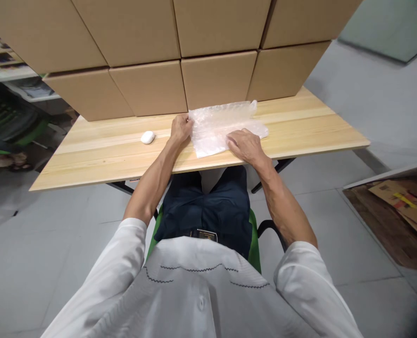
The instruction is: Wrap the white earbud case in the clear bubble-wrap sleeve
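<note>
Both hands rest apart on the wrap, a clear, crinkled plastic sheet at the upper middle of the frame. Left hand point(182, 127) has thumb and fingers closed on the left edge of the wrap point(217, 123), which likely keeps that side from sliding or curling. Right hand point(246, 145) lies over the near right part with fingers bent, presumably pressing the film down against the table point(310, 124). Between them the sheet is spread fairly flat, while its far right corner lifts and ruffles where no hand holds it. Its place at the near side of the table seems chosen for easy reach from the chair point(254, 239), since the boxes point(148, 89) fill the far side in two visible rows. A white case point(147, 137) sits left of the left hand, clear of the wrap.

Right fingertips are partly tucked from sight, so whether they grip the film or merely lie on it, I cannot tell. The top of the frame cuts off the upper boxes, and the shelf point(28, 94) at the upper left is too blurred to read its contents.
</note>
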The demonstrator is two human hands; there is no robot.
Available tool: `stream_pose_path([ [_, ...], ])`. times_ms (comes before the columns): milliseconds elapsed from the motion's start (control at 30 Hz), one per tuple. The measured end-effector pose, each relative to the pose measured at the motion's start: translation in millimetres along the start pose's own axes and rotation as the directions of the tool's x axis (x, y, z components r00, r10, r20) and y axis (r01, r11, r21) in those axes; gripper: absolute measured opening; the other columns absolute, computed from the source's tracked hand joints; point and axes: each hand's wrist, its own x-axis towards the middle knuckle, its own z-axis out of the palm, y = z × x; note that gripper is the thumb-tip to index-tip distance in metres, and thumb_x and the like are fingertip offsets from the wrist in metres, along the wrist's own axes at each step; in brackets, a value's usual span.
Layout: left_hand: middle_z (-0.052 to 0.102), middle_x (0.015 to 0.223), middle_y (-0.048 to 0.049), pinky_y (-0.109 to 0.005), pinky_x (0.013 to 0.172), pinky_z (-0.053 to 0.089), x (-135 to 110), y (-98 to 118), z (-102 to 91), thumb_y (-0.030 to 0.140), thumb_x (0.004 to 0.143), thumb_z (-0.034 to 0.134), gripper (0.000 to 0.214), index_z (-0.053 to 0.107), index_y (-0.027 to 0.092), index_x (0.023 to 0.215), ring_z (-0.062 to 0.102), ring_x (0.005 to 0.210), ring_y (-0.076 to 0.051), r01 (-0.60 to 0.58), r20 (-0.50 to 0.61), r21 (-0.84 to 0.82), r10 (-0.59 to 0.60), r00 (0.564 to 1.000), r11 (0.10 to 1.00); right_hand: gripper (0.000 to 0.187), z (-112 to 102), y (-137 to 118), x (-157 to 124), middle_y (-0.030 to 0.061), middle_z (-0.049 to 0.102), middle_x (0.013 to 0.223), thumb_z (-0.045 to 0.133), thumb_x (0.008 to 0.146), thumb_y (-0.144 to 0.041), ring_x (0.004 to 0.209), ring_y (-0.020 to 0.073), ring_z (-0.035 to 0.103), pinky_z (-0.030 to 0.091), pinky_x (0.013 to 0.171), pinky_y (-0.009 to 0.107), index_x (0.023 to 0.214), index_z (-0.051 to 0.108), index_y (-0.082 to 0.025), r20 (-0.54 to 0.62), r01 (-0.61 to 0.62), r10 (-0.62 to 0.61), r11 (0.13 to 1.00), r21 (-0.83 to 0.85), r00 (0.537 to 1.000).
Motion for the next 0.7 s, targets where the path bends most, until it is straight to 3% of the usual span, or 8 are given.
stream_pose_path([
  [100,0.079,0.105,-0.0089,-0.050,0.126,0.053,-6,1,-1.2,0.018,0.074,0.084,0.029,0.076,0.029,0.100,0.066,0.148,-0.040,-0.111,-0.118,0.228,0.140,0.983,0.967,0.046,2,4,3,0.0172,0.088,0.145,0.048,0.116,-0.031,0.134,0.0403,0.077,0.059,0.114,0.053,0.137,0.086,-0.017,-0.014,-0.026,0.027,0.998,0.056,1.000],
  [200,0.078,0.136,-0.0131,-0.056,0.138,0.044,-22,14,-1.1,0.031,0.080,0.096,0.046,0.078,0.031,0.122,0.048,0.171,-0.044,-0.216,-0.052,0.221,0.232,0.971,0.951,0.046,3,8,9,0.0188,0.085,0.152,0.053,0.114,-0.032,0.140,0.0418,0.075,0.059,0.118,0.056,0.145,0.083,-0.017,-0.022,-0.047,0.050,0.991,0.122,0.999],
  [267,0.074,0.145,-0.0135,-0.057,0.139,0.042,-32,25,-0.5,0.040,0.082,0.100,0.047,0.079,0.031,0.123,0.044,0.174,-0.047,-0.259,-0.017,0.212,0.269,0.963,0.942,0.047,2,8,15,0.0206,0.083,0.155,0.056,0.113,-0.033,0.140,0.0439,0.074,0.059,0.117,0.058,0.149,0.081,-0.018,0.003,-0.045,0.045,0.991,0.126,0.999],
  [400,0.077,0.135,-0.0141,-0.062,0.140,0.038,-42,36,5.0,0.036,0.090,0.093,0.023,0.083,0.029,0.109,0.053,0.163,-0.047,-0.320,0.109,0.264,0.301,0.947,0.910,0.040,-6,0,24,0.0240,0.083,0.144,0.057,0.113,-0.035,0.127,0.0455,0.077,0.060,0.106,0.058,0.136,0.085,-0.019,0.116,-0.027,0.022,0.999,0.039,0.993],
  [567,0.078,0.102,-0.0104,-0.055,0.135,0.044,-38,22,15.3,0.027,0.084,0.082,0.010,0.085,0.028,0.093,0.070,0.126,-0.040,-0.369,0.368,0.339,0.240,0.899,0.865,0.038,-13,-3,27,0.0230,0.081,0.135,0.059,0.111,-0.034,0.110,0.0413,0.077,0.060,0.096,0.053,0.132,0.088,-0.020,0.148,-0.080,0.077,0.997,0.019,0.986],
  [700,0.081,0.102,-0.0097,-0.051,0.127,0.050,-37,19,15.3,0.030,0.082,0.081,0.012,0.087,0.026,0.093,0.073,0.114,-0.037,-0.366,0.381,0.416,0.206,0.901,0.832,0.039,-11,5,27,0.0189,0.084,0.126,0.061,0.104,-0.027,0.109,0.0392,0.076,0.059,0.097,0.051,0.130,0.089,-0.021,0.142,-0.095,0.080,0.990,0.103,0.987],
])
